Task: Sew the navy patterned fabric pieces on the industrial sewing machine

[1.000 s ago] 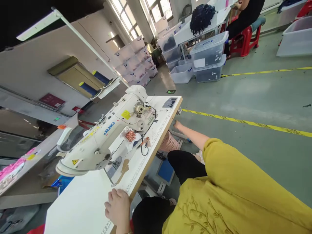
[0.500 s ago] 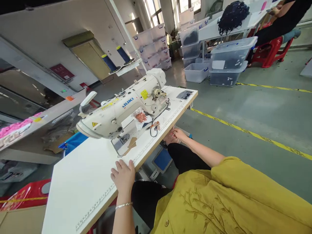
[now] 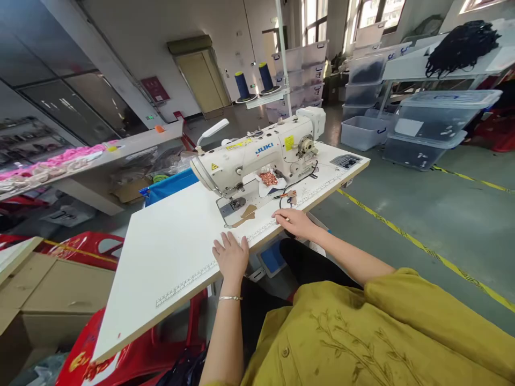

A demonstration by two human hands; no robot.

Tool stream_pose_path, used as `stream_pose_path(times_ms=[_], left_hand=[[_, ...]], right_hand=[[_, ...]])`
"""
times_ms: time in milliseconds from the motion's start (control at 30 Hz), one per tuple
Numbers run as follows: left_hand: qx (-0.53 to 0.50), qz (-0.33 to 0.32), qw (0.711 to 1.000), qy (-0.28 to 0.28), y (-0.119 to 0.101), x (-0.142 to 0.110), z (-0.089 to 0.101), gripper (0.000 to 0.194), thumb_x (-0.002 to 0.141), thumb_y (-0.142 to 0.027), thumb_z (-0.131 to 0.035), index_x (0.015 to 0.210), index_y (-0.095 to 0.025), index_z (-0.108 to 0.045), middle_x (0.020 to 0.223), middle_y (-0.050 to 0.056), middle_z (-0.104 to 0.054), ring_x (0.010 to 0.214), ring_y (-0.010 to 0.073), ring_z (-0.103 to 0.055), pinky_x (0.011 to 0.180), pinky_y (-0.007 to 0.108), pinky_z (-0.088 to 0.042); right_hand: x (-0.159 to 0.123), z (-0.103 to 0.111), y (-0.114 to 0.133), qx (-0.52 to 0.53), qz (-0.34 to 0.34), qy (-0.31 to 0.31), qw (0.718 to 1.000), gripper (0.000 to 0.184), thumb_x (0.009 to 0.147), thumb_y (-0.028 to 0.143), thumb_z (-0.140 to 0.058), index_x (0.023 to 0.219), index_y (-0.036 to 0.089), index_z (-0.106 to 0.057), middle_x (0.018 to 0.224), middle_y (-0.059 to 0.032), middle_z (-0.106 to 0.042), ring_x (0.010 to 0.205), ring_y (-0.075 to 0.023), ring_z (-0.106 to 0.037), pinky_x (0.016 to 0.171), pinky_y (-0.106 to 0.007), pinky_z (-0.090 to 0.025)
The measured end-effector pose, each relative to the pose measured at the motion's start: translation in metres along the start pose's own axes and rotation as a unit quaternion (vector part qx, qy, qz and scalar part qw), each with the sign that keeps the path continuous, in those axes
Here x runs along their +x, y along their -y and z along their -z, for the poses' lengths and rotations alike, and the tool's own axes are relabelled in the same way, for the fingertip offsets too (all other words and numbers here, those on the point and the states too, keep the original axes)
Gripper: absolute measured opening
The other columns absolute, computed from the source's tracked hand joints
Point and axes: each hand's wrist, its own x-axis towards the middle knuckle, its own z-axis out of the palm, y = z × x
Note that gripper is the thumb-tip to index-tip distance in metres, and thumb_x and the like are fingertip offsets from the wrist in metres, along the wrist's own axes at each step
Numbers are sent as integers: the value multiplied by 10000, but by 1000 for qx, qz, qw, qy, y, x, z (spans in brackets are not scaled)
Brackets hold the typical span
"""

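My left hand (image 3: 232, 257) lies flat on the white sewing table (image 3: 169, 246) near its front edge, fingers spread. At that same edge, further right, my right hand (image 3: 295, 222) has its thumb and fingers drawn together; whatever is between them is too small to make out. Behind the hands stands a white JUKI sewing machine (image 3: 257, 153), with its needle and presser foot (image 3: 235, 203) over the metal plate. A brown paper-like piece (image 3: 248, 212) lies beside the plate. Under the machine arm sits a white packet of copper-coloured bits (image 3: 268, 179). Orange-handled scissors (image 3: 286, 196) lie close to my right hand.
Two dark blue thread cones (image 3: 242, 86) stand on the rack behind the machine. Below the table is a blue-topped pedal (image 3: 273, 258). Red chairs (image 3: 92, 246) and a cardboard box (image 3: 60, 289) are at left; lidded clear bins (image 3: 426, 139) stand at right.
My right hand has risen from the copper-coloured lacy material below the table edge to the tabletop. My left hand stays flat on the table. The view has turned left.
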Motion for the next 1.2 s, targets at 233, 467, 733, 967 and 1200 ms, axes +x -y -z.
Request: stream_pose_path(times_ms=[233, 467, 733, 967, 1200], left_hand=[[-11, -6, 999, -46, -3, -3, -4, 673, 954, -448, -253, 1408, 28, -395, 1466, 260, -378, 1356, 458, -302, 1097, 579, -239], [-20, -2, 1000, -20, -1, -1, -2, 708, 952, -484, -240, 1417, 32, -378, 1482, 255, -354, 1368, 466, -273, 1102, 578, -224], [26, -73, 997, 7, 9, 2, -3, 903, 867, -671, -348, 1443, 24, -309, 1497, 278, -308, 1376, 441, -278, 1098, 570, -229], [82, -131, 988, 20, 21, 5, -2, 947, 778, -570, -603, 1461, -18, -250, 1506, 279, -280, 1365, 470, -262, 1064, 593, -264], [6, -82, 996, 14, -14, -20, 20, 721, 844, -318, -603, 1380, 86, -339, 1422, 363, -352, 1327, 490, -327, 1037, 631, -287]], right_hand=[[28, -52, -24, -191, 89, -30, 977, 299, 943, 211, -385, 1075, 156, -647, 1038, -119, -701, 908, -240, -592, 826, -377, -439], [22, -53, -32, -232, 98, -28, 968, 292, 899, 175, -439, 1124, 175, -626, 1092, -91, -681, 949, -236, -562, 849, -358, -425], [28, -53, -32, -237, 101, -12, 966, 278, 908, 178, -450, 1122, 164, -627, 1082, -96, -669, 945, -243, -558, 851, -372, -418], [28, -47, -33, -217, 130, 17, 967, 246, 940, 196, -452, 1111, 196, -629, 1139, -53, -664, 1013, -200, -569, 896, -319, -427], [23, -40, -28, -194, 134, -1, 972, 223, 874, 133, -495, 1006, 202, -661, 1078, -94, -692, 978, -235, -615, 891, -377, -472]])
